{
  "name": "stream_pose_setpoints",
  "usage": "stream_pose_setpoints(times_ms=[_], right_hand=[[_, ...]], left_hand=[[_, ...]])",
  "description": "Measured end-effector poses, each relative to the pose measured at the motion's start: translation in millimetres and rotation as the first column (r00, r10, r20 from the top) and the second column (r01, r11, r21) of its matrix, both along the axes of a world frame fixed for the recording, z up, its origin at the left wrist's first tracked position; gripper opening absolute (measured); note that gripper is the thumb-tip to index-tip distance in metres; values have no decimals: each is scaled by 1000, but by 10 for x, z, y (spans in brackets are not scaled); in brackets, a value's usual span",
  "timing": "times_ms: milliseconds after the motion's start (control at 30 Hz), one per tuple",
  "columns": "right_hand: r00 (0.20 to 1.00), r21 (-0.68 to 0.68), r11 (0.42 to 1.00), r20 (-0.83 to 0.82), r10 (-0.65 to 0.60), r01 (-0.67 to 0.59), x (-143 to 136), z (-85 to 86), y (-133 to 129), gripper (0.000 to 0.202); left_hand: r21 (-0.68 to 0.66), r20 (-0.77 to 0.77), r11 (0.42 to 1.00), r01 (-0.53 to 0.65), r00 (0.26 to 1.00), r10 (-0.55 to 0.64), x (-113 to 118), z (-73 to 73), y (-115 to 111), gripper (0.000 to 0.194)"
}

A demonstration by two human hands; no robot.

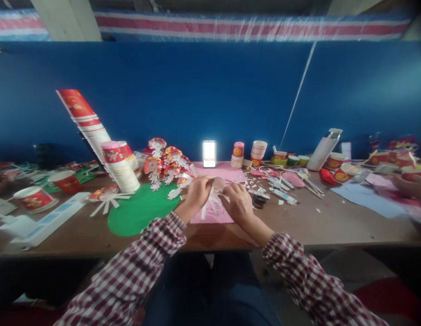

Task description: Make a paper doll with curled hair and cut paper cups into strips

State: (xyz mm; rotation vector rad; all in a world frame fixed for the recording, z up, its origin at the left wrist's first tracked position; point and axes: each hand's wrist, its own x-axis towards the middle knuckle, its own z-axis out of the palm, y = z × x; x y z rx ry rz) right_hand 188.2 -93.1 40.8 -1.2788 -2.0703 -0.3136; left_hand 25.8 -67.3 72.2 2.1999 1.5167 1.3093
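In the middle of the table, a paper cup cut into white strips (213, 201) is between my hands, its strips fanning downward. My left hand (198, 194) is closed on its upper left side. My right hand (239, 201) has bent fingers against its right side; what exactly lies under those fingertips is hidden. Below them lies a pink sheet (210, 219) with some markings. Dark-handled scissors (258, 202) rest just right of my right hand. To the left, a similar cut cup (110, 200) lies with spread strips next to a green sheet (142, 210).
Leaning stacks of paper cups (91, 127) and decorated paper figures (165, 163) stand at left. A lit phone (209, 155) is propped at the back. Paper scraps, a glue tube (285, 197) and a thermos (324, 149) are on the right. Another person's hand (409, 184) shows far right.
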Motion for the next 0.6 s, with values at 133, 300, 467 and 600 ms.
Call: stream_pose_setpoints(times_ms=[133, 300, 467, 600], right_hand=[[953, -41, 965, 152, 263, -260, -150, 49, -122, 17], [965, -136, 974, 166, 202, -181, -258, 37, -84, 21], [976, -160, 986, 201, 79, -47, -194, -136, 172, 28], [884, -230, 973, 459, 87, 24, -136, -184, 323, 30]], left_hand=[[70, 93, 998, -3, 996, -4, 11, -96, 79, 14], [175, 65, 971, 161, 983, -175, 5, -204, 97, 16], [277, -212, 879, 387, 917, -337, -99, -254, 19, 37], [346, -442, 811, 472, 844, -303, -210, -407, -2, 44]])
